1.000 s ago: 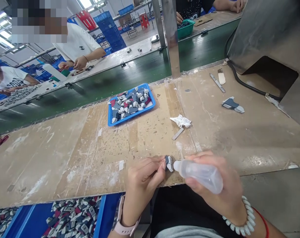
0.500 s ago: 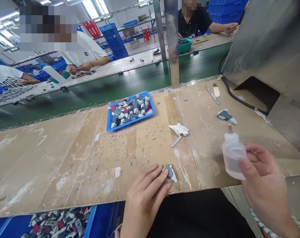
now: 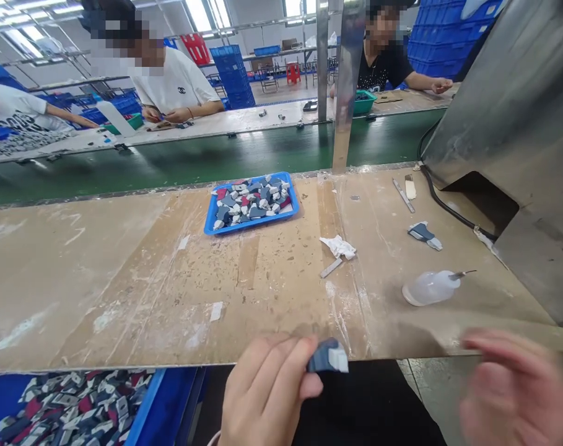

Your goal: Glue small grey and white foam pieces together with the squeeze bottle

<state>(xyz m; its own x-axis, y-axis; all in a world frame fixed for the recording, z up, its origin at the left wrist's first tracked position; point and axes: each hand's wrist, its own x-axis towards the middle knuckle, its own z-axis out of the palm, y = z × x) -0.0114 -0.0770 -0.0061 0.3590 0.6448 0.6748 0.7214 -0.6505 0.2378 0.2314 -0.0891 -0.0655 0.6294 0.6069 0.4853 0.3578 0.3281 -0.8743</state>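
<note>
Between the fingers and thumb of my left hand [image 3: 269, 387] is a small dark blue and white plastic part [image 3: 328, 357], raised at the table's front edge. My right hand [image 3: 516, 387] is at the lower right, smeared by motion, and nothing shows in it. Nearest to it, a clear squeeze bottle [image 3: 430, 288] with a thin metal tip lies on its side, the tip pointing right. A similar blue and white part [image 3: 424, 235] rests on the table behind the bottle.
A blue tray [image 3: 251, 230] full of small parts stands at the back. Crumpled tissue [image 3: 339, 246] and a metal strip [image 3: 331, 267] lie mid-table. A blade [image 3: 403, 195] is farther right. A blue crate [image 3: 144, 406] of parts sits below. A metal housing [image 3: 490, 124] rises right. Co-workers sit across the green belt [image 3: 179, 170].
My right hand has let go of the squeeze bottle, now lying on the table, and moved down. My left hand has lifted the small part it was pressing on the table.
</note>
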